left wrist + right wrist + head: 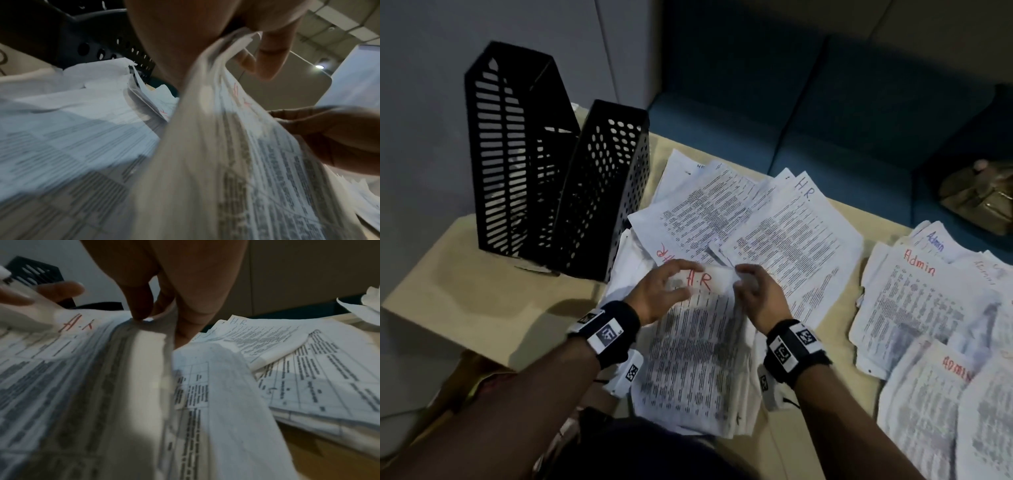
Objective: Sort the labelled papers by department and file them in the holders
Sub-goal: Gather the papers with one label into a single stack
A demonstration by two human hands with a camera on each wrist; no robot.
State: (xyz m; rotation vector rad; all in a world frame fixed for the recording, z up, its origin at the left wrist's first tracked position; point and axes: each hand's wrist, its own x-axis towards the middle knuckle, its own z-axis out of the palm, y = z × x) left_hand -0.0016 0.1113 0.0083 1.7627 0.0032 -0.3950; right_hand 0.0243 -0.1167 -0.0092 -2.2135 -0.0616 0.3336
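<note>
My left hand [661, 291] and right hand [758, 294] pinch the top corners of a thick white printed sheaf marked "H.R." in red [698, 349], lifted off the beige table [482, 291]. Best squared before entering the black perforated holder [602, 185].

Pale wooden table [482, 291]: two black perforated metal file holders [558, 171] upright side by side at the far left. Right of them, a loose spread of white printed sheets marked "H.R." [774, 219]. Nearer, at the front edge, a stack of white printed H.R. papers [698, 359]. Far right, well apart, overlapping white sheets marked "Admin" [921, 308]. Behind the table, a dark blue upholstered sofa [842, 120].
</note>
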